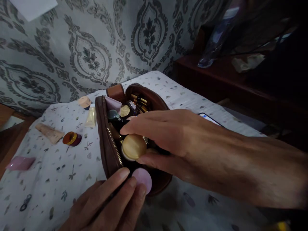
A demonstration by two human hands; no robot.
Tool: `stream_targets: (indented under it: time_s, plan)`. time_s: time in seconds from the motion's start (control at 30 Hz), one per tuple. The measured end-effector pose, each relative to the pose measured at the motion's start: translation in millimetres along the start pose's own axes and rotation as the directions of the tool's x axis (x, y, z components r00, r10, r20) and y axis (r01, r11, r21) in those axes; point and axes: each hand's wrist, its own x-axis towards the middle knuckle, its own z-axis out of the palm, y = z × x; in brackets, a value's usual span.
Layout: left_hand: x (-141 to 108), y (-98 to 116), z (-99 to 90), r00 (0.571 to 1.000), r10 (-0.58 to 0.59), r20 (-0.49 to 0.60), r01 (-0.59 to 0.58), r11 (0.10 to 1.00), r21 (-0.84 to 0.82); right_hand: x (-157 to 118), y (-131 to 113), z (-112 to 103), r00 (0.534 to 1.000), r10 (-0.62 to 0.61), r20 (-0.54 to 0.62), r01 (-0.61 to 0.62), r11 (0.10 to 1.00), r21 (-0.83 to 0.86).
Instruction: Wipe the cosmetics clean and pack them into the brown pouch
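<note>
An open brown zip bag (104, 147) stands on the cloth, filled with cosmetics. Over its opening reaches my right hand (168, 138), its thumb and fingers closed about a jar with a round gold lid (134, 146). At the bag's near edge, the fingers of my left hand (108, 205) are bent against a lilac round disc (142, 181); the left thumb is hidden. Deeper in the bag are gold-and-black tubes (141, 100), a small pot with a pale gold top (125, 111) and a lilac packet (113, 104).
Left of the bag lie a cream tube (90, 117), a peach-capped jar (84, 102), a beige tube (49, 133), a dark amber jar (72, 138) and a pink item (21, 163). A phone (209, 118) lies behind my right wrist. A clear bottle (218, 38) stands on dark wooden furniture (190, 69).
</note>
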Motion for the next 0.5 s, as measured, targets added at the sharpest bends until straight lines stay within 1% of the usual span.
stream_targets:
  time_s: [0.1, 0.17, 0.23, 0.33, 0.43, 0.5]
  plan:
    - [1, 1, 2.4, 1.000, -0.009, -0.023, 0.009, 1.000, 0.016, 9, -3, 1, 0.984, -0.057, 0.171, 0.096, 0.969, -0.227]
    - [2, 0, 4.4, 0.999, -0.014, -0.037, 0.014, 1.000, 0.010, 14, -3, 2, 0.970, -0.089, 0.226, 0.152, 0.947, -0.282]
    - [2, -3, 6.3, 0.998, 0.017, -0.067, -0.015, 1.000, 0.018, 17, -1, 3, 0.965, -0.117, 0.237, 0.184, 0.940, -0.286]
    - [3, -6, 8.0, 0.991, 0.077, -0.114, -0.072, 0.996, 0.045, 19, 2, 5, 0.966, -0.106, 0.235, 0.170, 0.947, -0.271]
    - [4, -5, 7.7, 0.993, 0.053, -0.103, -0.050, 0.998, 0.032, 18, 5, 9, 0.970, -0.095, 0.224, 0.149, 0.960, -0.237]
    - [4, -3, 6.9, 0.995, 0.038, -0.091, -0.037, 0.999, 0.018, 18, 8, 12, 0.968, -0.110, 0.227, 0.156, 0.968, -0.194]
